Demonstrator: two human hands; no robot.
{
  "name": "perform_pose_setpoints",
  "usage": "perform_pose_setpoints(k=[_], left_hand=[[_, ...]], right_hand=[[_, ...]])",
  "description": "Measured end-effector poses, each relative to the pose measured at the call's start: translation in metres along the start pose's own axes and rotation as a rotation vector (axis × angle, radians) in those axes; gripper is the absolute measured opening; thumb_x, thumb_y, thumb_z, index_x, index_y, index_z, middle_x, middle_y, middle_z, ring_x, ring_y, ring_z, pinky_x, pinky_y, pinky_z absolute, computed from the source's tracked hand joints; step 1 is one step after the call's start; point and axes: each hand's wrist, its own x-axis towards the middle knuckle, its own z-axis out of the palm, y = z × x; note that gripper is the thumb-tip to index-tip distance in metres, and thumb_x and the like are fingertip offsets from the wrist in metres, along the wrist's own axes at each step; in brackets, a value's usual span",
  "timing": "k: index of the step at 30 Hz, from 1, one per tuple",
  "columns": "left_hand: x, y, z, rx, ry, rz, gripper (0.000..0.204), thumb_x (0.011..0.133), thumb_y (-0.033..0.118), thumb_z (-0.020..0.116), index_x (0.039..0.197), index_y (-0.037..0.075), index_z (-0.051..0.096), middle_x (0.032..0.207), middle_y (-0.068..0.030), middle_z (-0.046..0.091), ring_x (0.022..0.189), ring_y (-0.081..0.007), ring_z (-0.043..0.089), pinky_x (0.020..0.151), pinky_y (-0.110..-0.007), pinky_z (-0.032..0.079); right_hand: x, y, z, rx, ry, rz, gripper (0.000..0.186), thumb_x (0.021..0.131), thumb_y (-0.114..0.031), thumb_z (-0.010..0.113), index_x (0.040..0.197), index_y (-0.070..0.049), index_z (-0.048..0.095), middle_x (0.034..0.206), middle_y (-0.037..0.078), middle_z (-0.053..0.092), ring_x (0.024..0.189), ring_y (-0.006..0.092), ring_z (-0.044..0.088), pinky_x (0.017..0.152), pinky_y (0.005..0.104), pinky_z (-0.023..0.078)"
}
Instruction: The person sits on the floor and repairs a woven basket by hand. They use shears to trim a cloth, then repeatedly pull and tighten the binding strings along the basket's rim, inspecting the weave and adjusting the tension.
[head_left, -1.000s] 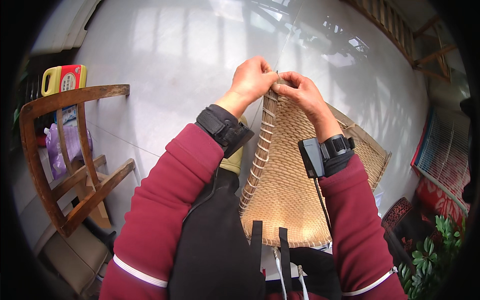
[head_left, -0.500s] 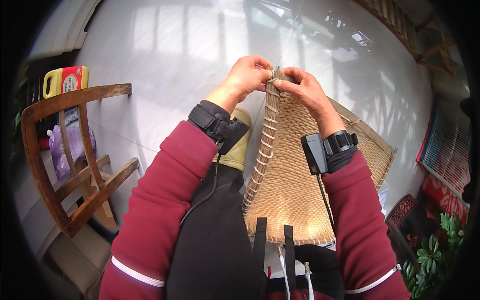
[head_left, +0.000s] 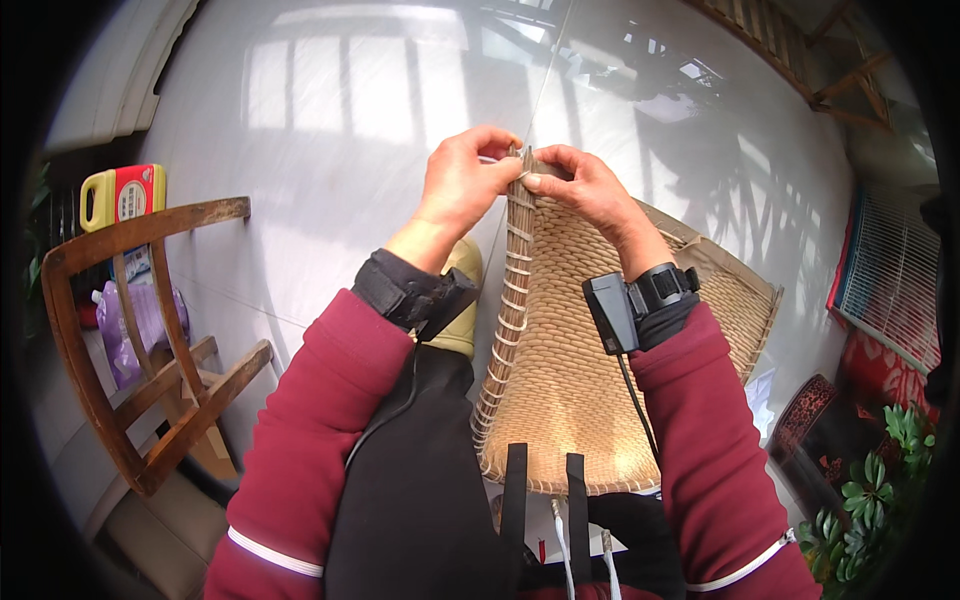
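A scoop-shaped woven winnowing basket (head_left: 590, 330) lies tilted in my lap, its wide mouth toward the right. Along its left side runs a rim of bundled sticks (head_left: 513, 270), bound round with pale strip in spaced turns. At the rim's far tip my left hand (head_left: 462, 180) is closed, with a bit of pale binding strip (head_left: 488, 158) showing at its fingers. My right hand (head_left: 592, 198) pinches the same tip from the other side, thumb on the rim. How the strip passes between the fingertips is partly hidden.
On the left stands a wooden chair frame (head_left: 150, 225), with a yellow and red jug (head_left: 125, 198) and a purple pouch (head_left: 130, 335) behind it. A leafy plant (head_left: 868, 490) and a wire rack (head_left: 890, 275) are at the right. My yellow shoe (head_left: 458, 320) rests beside the basket.
Both hands stay at the rim's tip, with small shifts of the fingers; more pale strip shows by the left fingers. The whole view has shifted slightly.
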Motion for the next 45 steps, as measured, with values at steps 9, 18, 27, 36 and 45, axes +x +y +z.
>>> perform_pose_setpoints(k=[9, 18, 27, 36, 45], left_hand=[[0.001, 0.019, 0.003, -0.246, -0.186, -0.124, 0.027, 0.087, 0.01, 0.066, 0.112, 0.0, 0.063, 0.104, -0.0095, 0.066, 0.093, -0.0175, 0.064, 0.082, -0.032, 0.054], [-0.003, 0.029, -0.01, -0.143, -0.2, -0.163, 0.028, 0.088, 0.01, 0.065, 0.113, -0.002, 0.063, 0.104, -0.0104, 0.066, 0.093, -0.0174, 0.064, 0.082, -0.031, 0.055], [-0.002, 0.032, -0.026, -0.101, -0.246, -0.263, 0.031, 0.086, 0.014, 0.068, 0.114, 0.001, 0.064, 0.103, -0.0079, 0.066, 0.095, -0.0156, 0.062, 0.079, -0.028, 0.051], [-0.014, 0.032, -0.029, -0.058, -0.248, -0.197, 0.029, 0.086, 0.011, 0.065, 0.113, 0.0, 0.062, 0.096, -0.0092, 0.067, 0.092, -0.0143, 0.061, 0.082, -0.029, 0.048], [-0.02, 0.014, -0.018, -0.165, -0.072, -0.181, 0.023, 0.086, 0.006, 0.063, 0.107, -0.003, 0.063, 0.082, -0.008, 0.066, 0.071, -0.0127, 0.062, 0.06, -0.025, 0.051]], right_hand=[[-0.006, -0.005, -0.014, 0.084, -0.001, -0.045, 0.055, 0.077, -0.03, 0.079, 0.123, -0.007, 0.059, 0.111, 0.011, 0.064, 0.107, 0.0205, 0.06, 0.095, 0.0333, 0.045], [-0.011, -0.021, -0.008, 0.141, -0.056, 0.006, 0.04, 0.081, -0.024, 0.076, 0.115, -0.01, 0.06, 0.105, 0.001, 0.061, 0.101, 0.0109, 0.056, 0.087, 0.0265, 0.044], [-0.005, -0.022, -0.001, 0.137, -0.071, 0.042, 0.025, 0.085, -0.027, 0.072, 0.102, -0.011, 0.062, 0.094, -0.002, 0.062, 0.091, 0.0081, 0.055, 0.081, 0.0245, 0.043], [-0.007, -0.024, 0.008, 0.13, -0.053, 0.036, 0.021, 0.087, -0.027, 0.069, 0.098, -0.011, 0.062, 0.09, -0.004, 0.061, 0.086, 0.007, 0.055, 0.078, 0.024, 0.043], [-0.006, -0.017, 0.015, 0.157, -0.05, 0.057, 0.024, 0.088, -0.028, 0.069, 0.102, -0.01, 0.062, 0.09, -0.004, 0.06, 0.087, 0.0071, 0.055, 0.079, 0.0238, 0.043]])
